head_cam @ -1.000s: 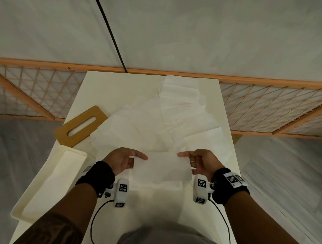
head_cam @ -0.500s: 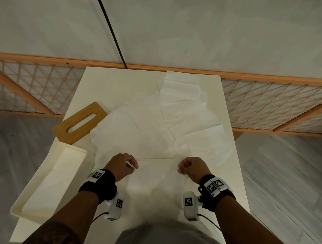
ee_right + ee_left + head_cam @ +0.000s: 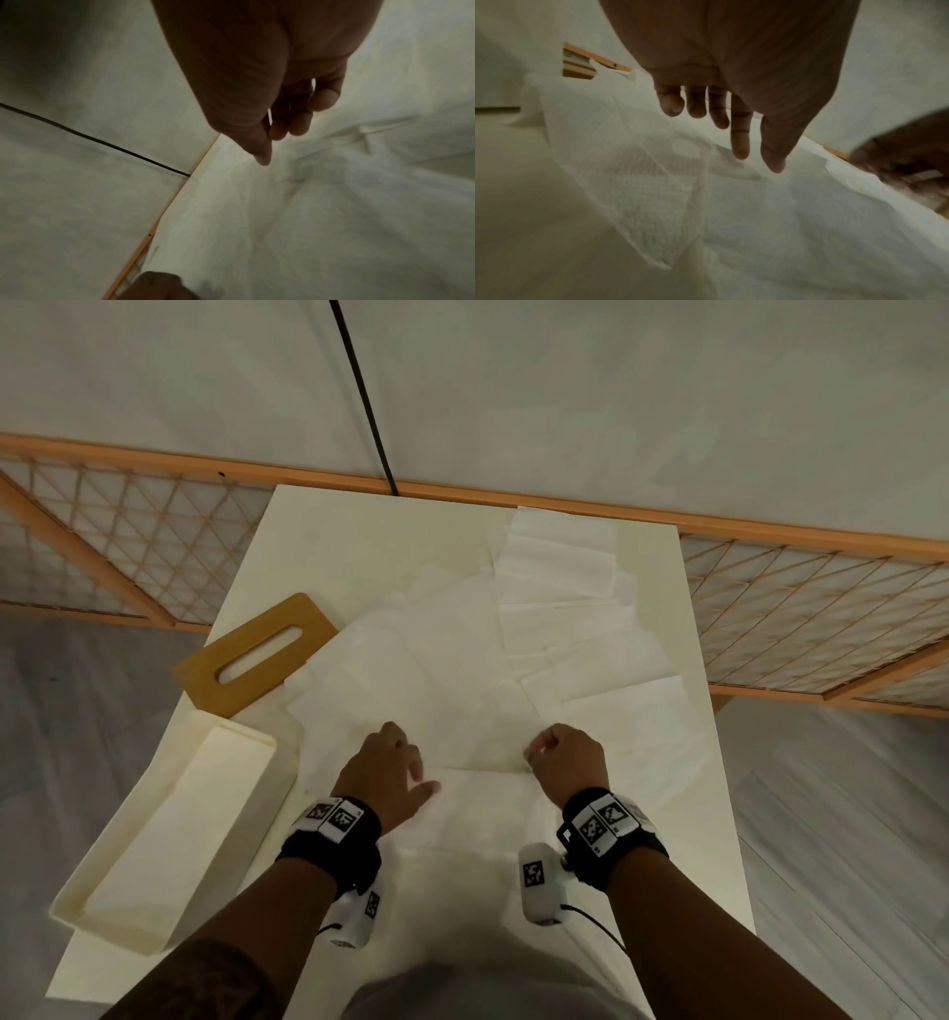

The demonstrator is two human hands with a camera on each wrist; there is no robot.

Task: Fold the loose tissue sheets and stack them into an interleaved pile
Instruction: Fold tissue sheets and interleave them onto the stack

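Several loose white tissue sheets (image 3: 452,680) lie overlapping across the cream table (image 3: 359,546). Nearest me is a folded tissue sheet (image 3: 488,814), its far edge running between my hands. My left hand (image 3: 395,762) rests at that sheet's left end with fingers straight and thumb spread. In the left wrist view the left hand (image 3: 731,125) hangs with straight fingers, the index tip touching the tissue (image 3: 782,223). My right hand (image 3: 560,757) sits at the right end with its fingers curled. In the right wrist view the right hand (image 3: 277,132) has its thumb tip on the tissue (image 3: 334,203). No tissue shows between its fingers.
A wooden tissue-box lid (image 3: 300,614) with a slot lies at the table's left side. A white rectangular tray (image 3: 128,932) stands below it and overhangs the left edge. Wooden lattice screens (image 3: 821,618) lie on the floor on both sides. A black cable (image 3: 359,392) crosses the floor beyond.
Both hands went from open at the sheet's far edge to pinching it. Now the left hand has opened flat on the sheet, while the right stays curled.
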